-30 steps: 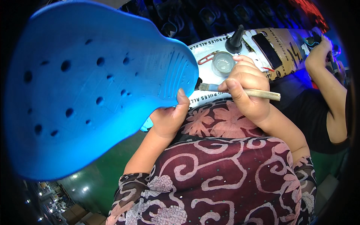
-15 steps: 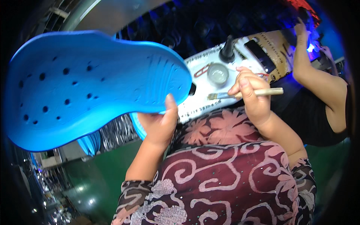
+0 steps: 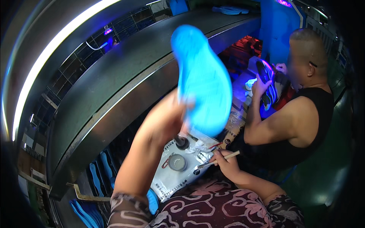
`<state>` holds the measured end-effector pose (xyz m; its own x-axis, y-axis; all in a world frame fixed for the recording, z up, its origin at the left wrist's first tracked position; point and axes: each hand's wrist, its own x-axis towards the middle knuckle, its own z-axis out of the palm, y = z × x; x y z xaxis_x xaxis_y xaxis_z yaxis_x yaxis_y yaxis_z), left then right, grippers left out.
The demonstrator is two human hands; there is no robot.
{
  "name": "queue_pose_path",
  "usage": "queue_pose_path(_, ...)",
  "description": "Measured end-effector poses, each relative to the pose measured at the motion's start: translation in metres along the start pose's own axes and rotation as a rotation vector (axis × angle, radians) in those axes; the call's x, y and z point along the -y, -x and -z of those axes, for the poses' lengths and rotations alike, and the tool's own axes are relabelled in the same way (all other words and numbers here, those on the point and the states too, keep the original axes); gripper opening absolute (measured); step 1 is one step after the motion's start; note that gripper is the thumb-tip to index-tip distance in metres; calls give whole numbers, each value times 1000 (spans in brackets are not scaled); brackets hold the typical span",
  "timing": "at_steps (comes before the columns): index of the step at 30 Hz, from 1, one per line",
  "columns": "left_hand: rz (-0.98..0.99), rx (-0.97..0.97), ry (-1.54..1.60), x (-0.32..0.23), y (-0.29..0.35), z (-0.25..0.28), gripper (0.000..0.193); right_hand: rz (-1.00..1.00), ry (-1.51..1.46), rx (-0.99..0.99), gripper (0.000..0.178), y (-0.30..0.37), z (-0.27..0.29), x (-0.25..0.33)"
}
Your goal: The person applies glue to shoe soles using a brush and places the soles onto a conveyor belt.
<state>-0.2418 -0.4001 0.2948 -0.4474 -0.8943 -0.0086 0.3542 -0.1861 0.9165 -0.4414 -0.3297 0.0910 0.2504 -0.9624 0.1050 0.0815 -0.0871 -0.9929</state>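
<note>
My left hand (image 3: 180, 110) is raised high and grips a blue foam insole (image 3: 209, 81) by its edge. The insole stands nearly upright, smeared by motion, in front of the conveyor's front edge. Lower right, my right hand (image 3: 227, 164) is closed around a flat paintbrush (image 3: 232, 155) with a pale wooden handle. The bristles point left, low over the white-covered work surface (image 3: 167, 184). Beside them stands a round cup (image 3: 177, 162) of cloudy pale liquid. A dark bottle (image 3: 181, 142) is behind the cup, and a small red loop-shaped item (image 3: 165, 163) lies left of it.
A long dark conveyor belt (image 3: 114, 64) runs across the back, with blue insoles (image 3: 230, 10) at its far end. More blue insoles (image 3: 86, 214) sit lower left. At right, a co-worker (image 3: 292, 117) holds a shoe (image 3: 268, 83) under violet light.
My left hand has lifted the insole up and away toward the conveyor, turning it from lying across to nearly upright. My right hand keeps the brush near the cup. The view has swung upward.
</note>
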Motion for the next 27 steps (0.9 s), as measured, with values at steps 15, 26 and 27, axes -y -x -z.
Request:
queue_pose_path(15,71,-631,-240,101,37,80,35,-120,-77,-12,35,-23,29,-45)
queue_pose_path(26,835,-1464,-1354,291,478,174,49,-129,-80,221,34,-19,-51,-46)
queue_pose_path(27,832,-1515,-1285,298,482,170,48,-129,-63,241,34,-18,-58,-46)
